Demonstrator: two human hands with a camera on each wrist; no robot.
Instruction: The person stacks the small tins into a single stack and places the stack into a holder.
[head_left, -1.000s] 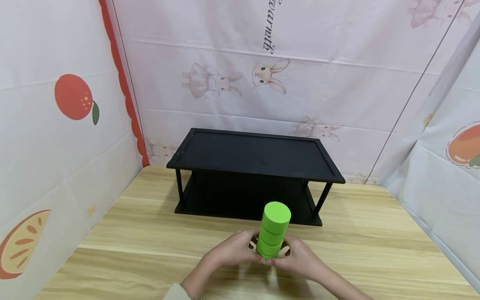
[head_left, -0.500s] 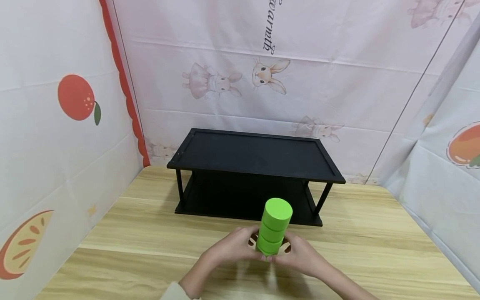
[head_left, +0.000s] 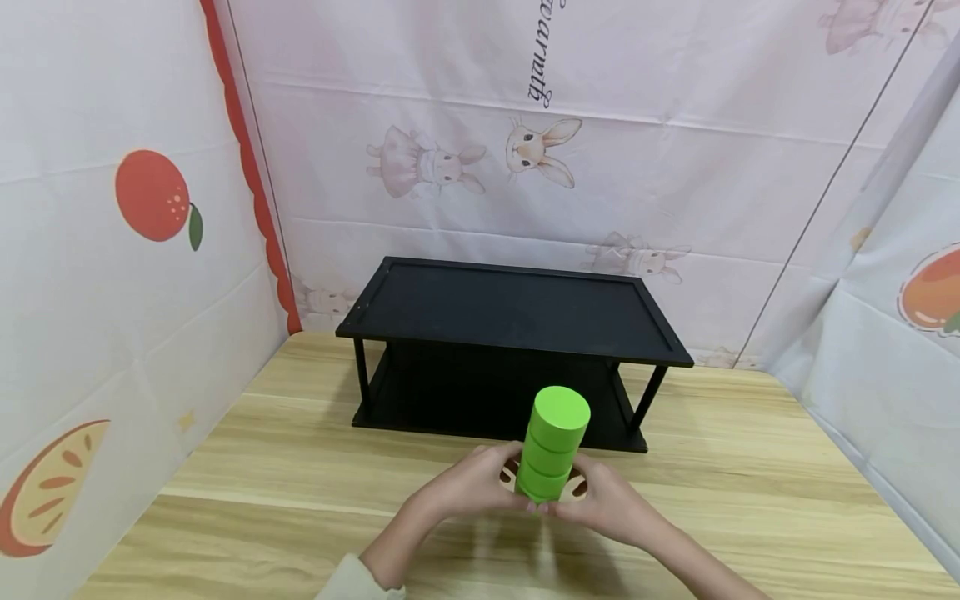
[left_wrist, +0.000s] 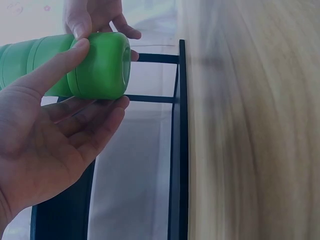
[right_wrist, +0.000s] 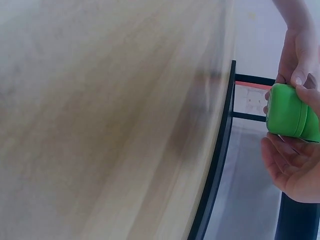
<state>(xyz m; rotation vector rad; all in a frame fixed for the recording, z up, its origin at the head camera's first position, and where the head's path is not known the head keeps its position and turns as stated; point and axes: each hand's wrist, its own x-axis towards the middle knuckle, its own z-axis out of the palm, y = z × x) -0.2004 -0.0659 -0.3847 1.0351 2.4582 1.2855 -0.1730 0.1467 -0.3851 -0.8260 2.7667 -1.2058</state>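
Between both hands is a bright green cylinder (head_left: pixel 555 446) with grooves round it, like stacked round containers. My left hand (head_left: pixel 476 483) grips its left side near the bottom, and my right hand (head_left: pixel 611 500) grips the right side. Both thumbs meet on the near face. In the left wrist view, the cylinder's rounded base (left_wrist: pixel 107 65) is off the tabletop, with fingers of the left hand (left_wrist: pixel 50 145) along its side. Part of the green cylinder (right_wrist: pixel 287 110) is cut off in the right wrist view, where curled fingers of the right hand (right_wrist: pixel 302 170) show beside it.
A black two-tier shelf (head_left: pixel 517 308) stands on the wooden table (head_left: pixel 285 500) just beyond the hands. Behind it hangs a pink printed cloth (head_left: pixel 480 100). White printed cloths enclose the left (head_left: pixel 67 333) and right (head_left: pixel 900 400) sides.
The green cylinder has risen a little and shifted slightly right, held by both hands throughout. The shelf stays where it was.
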